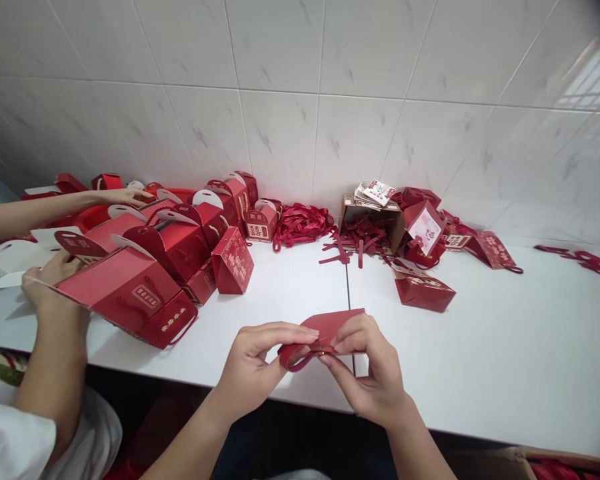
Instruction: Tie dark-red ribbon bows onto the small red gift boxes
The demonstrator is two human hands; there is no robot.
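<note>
A small red paper gift box [333, 324] is held near the front edge of the white table. My left hand [254, 363] grips its left end, with the fingers lying over the top. A red ribbon loop [294, 361] hangs from the near side of the box, close to my left fingertips. With thumb and fingers, my right hand [373, 373] pinches the box and ribbon at the near edge, where a tiny gold-coloured spot shows. Part of the box is hidden behind my fingers.
Several red handled boxes [173, 247] crowd the left, where a co-worker's hands [55, 277] are among them. A ribbon pile [304, 223] lies by the tiled wall. Beside it stands a cardboard box [395, 223] of red strips. Finished-looking small boxes [425, 290] lie right of centre.
</note>
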